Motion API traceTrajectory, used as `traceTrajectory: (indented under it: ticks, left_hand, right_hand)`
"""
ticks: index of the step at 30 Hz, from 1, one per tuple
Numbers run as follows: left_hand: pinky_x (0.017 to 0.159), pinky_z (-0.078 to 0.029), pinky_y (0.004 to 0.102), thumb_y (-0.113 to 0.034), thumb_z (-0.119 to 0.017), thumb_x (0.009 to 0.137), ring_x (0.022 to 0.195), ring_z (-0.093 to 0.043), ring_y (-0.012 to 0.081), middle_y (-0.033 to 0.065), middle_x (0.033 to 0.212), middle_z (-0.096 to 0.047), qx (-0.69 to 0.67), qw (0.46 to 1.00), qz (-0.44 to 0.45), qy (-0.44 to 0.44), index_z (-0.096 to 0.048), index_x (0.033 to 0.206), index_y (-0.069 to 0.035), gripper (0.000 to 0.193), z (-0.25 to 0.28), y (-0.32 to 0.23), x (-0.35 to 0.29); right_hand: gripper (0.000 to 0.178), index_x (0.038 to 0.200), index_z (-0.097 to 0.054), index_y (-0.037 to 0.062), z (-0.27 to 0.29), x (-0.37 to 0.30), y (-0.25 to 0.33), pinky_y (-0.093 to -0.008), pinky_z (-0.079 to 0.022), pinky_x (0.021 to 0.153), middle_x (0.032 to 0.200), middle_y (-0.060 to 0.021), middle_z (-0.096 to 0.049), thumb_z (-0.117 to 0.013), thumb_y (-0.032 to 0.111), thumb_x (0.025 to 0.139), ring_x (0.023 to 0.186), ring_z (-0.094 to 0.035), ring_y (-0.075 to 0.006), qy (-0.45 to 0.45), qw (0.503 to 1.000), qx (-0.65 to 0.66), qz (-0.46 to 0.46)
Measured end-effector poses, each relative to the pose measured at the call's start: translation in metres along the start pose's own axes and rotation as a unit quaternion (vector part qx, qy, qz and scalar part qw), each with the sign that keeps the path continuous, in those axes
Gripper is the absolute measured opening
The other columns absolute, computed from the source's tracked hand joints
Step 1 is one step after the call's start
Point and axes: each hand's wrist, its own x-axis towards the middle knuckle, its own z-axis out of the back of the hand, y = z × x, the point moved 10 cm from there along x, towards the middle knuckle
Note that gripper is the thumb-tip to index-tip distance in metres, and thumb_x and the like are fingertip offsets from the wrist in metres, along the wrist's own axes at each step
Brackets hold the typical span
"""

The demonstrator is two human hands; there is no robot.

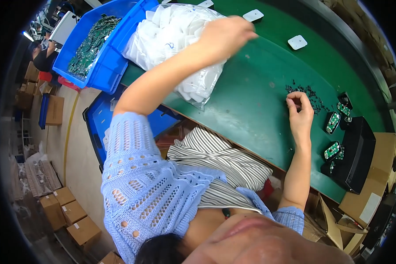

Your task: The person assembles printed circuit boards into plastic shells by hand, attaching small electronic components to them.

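Observation:
My left hand (228, 37) is raised over the green work surface (246, 101), its fingers curled together and slightly blurred; whatever they may hold is hidden. Under that forearm lies a clear plastic bag (193, 81) full of white plastic covers. On the right, the thumb and forefinger of my right hand (301, 108) meet in a pinch beside a scatter of tiny black parts (310, 94). Anything between those fingertips is too small to name. Past this hand sit black housings with green circuit boards, one housing (332, 122) farther off and another (332, 151) nearer.
A blue bin (103, 66) of green circuit boards stands at the left, above a blue tray (152, 125). White covers (297, 42) lie on the green belt at the back. A black tray (358, 154) and a cardboard box (374, 180) border the right side.

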Motion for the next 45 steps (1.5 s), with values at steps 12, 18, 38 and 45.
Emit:
traceTrajectory:
  ticks: [12, 18, 38, 45]
  left_hand:
    - [0.067, -0.048, 0.0381, -0.01, -0.056, 0.085, 0.078, -0.062, 0.0275, 0.0097, 0.092, -0.064, 0.274, 0.96, 0.007, -0.061, -0.063, 0.104, -0.009, 0.021, 0.054, 0.244, -0.031]
    - [0.089, -0.04, 0.0437, -0.013, -0.065, 0.071, 0.106, -0.048, 0.0362, 0.0162, 0.107, -0.056, 0.227, 0.953, 0.172, 0.103, -0.066, 0.098, -0.011, 0.027, 0.029, 0.252, -0.022]
    - [0.043, -0.041, 0.024, 0.003, -0.063, 0.079, 0.049, -0.052, 0.0107, 0.0043, 0.075, -0.053, -0.299, 0.951, -0.041, -0.07, -0.064, 0.095, -0.006, 0.019, -0.045, -0.09, -0.033]
    - [0.051, -0.049, 0.0316, 0.002, -0.065, 0.075, 0.062, -0.059, 0.0225, 0.0068, 0.078, -0.053, -0.281, 0.958, -0.029, -0.057, -0.061, 0.089, -0.006, 0.017, -0.058, -0.083, -0.035]
  right_hand:
    - [0.008, 0.085, -0.057, 0.0012, -0.017, -0.001, 0.009, -0.0253, -0.043, 0.061, 0.081, -0.0041, -0.054, -0.058, -0.005, 0.081, 0.068, -0.052, -0.014, 0.014, 0.997, -0.035, 0.064]
    - [0.008, 0.084, -0.058, 0.0012, -0.013, -0.002, -0.005, -0.0264, -0.044, 0.062, 0.081, -0.0053, -0.054, -0.057, -0.006, 0.081, 0.071, -0.053, -0.0164, 0.012, 0.996, -0.064, 0.058]
    - [0.02, 0.095, -0.054, 0.005, -0.022, 0.015, -0.017, -0.022, -0.042, 0.066, 0.083, -0.0027, -0.061, -0.068, 0.006, 0.08, 0.075, -0.057, -0.0097, -0.082, 0.826, 0.527, -0.184]
    - [0.021, 0.097, -0.056, 0.0027, -0.02, 0.014, -0.009, -0.0226, -0.044, 0.066, 0.08, -0.0018, -0.059, -0.068, 0.008, 0.081, 0.073, -0.055, -0.01, -0.084, 0.866, 0.46, -0.178]
